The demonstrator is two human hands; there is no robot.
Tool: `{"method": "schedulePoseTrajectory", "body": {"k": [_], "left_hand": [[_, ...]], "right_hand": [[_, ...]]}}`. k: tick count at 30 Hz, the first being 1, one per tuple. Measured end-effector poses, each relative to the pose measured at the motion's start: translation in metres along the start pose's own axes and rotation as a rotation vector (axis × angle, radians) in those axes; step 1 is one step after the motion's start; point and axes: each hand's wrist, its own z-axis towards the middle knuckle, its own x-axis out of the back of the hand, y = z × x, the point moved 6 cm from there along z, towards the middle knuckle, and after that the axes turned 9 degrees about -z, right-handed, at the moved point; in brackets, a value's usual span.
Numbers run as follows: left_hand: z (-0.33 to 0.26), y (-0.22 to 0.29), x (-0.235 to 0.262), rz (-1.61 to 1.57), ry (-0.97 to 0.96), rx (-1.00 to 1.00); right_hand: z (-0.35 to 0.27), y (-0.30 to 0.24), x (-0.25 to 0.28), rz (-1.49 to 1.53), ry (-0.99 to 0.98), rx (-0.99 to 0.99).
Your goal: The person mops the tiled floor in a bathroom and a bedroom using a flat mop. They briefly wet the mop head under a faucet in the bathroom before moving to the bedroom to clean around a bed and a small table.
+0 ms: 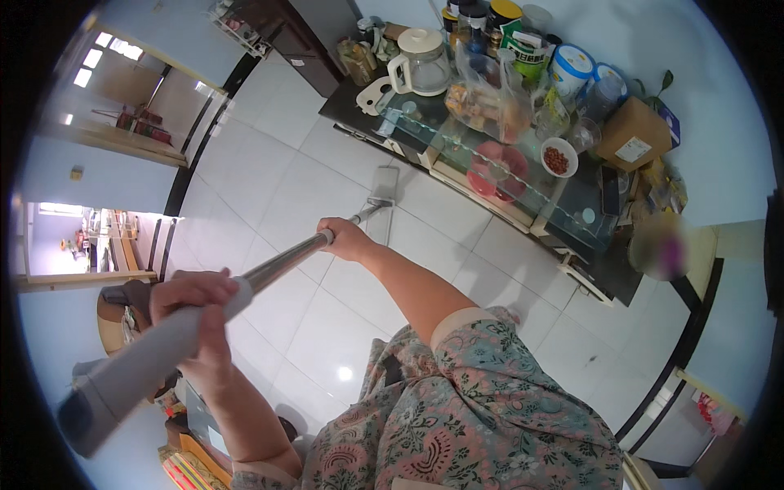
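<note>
A flat mop with a metal pole (286,263) slants across the view, its thick grey grip (147,369) at the lower left. My left hand (200,322) is wrapped around the upper end of that grip, close to the pole. Farther down the pole, my right hand (347,239) is closed around it. The narrow, light grey mop head (384,184) lies on the white floor tiles (269,175), beside the front of a low cabinet. Part of the head is hidden behind the pole's joint.
The low black cabinet (400,151) has a glass top holding a glass jug (425,69), plastic bags (486,102), a pink bowl (496,171), a white bowl of reddish nuts (559,157) and a cardboard box (633,135). Doorways open at the left; cluttered furniture stands at the lower left.
</note>
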Motion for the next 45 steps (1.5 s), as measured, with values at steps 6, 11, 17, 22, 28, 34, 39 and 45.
{"method": "schedulePoseTrajectory", "body": {"k": [6,11,17,22,28,34,39,45], "left_hand": [[0.0,0.015,-0.03,-0.004,-0.142,-0.085],[-0.01,0.052,-0.041,-0.185,-0.103,0.012],[-0.04,0.088,-0.121,-0.411,-0.197,0.048],[-0.128,0.102,-0.226,-0.599,-0.171,0.236],[-0.267,0.175,-0.338,-0.692,-0.567,0.209],[-0.265,0.29,-0.356,-0.891,-0.771,-0.286],[-0.227,0.342,-0.412,-1.07,-0.836,-0.193],[-0.297,0.351,-0.549,-1.306,-1.497,0.233]], "right_hand": [[-0.039,0.002,0.022,0.036,0.005,-0.08],[-0.133,-0.019,0.062,-0.054,0.105,-0.07],[-0.294,0.004,0.133,-0.123,0.325,-0.192],[-0.469,0.068,0.172,-0.234,0.597,-0.298],[-0.688,0.119,0.201,-0.455,0.857,-0.546],[-0.758,0.057,0.184,-0.476,1.073,-0.407],[-0.779,0.008,0.189,-0.358,1.119,-0.539],[-0.88,0.057,0.155,-0.261,1.53,-0.818]]}}
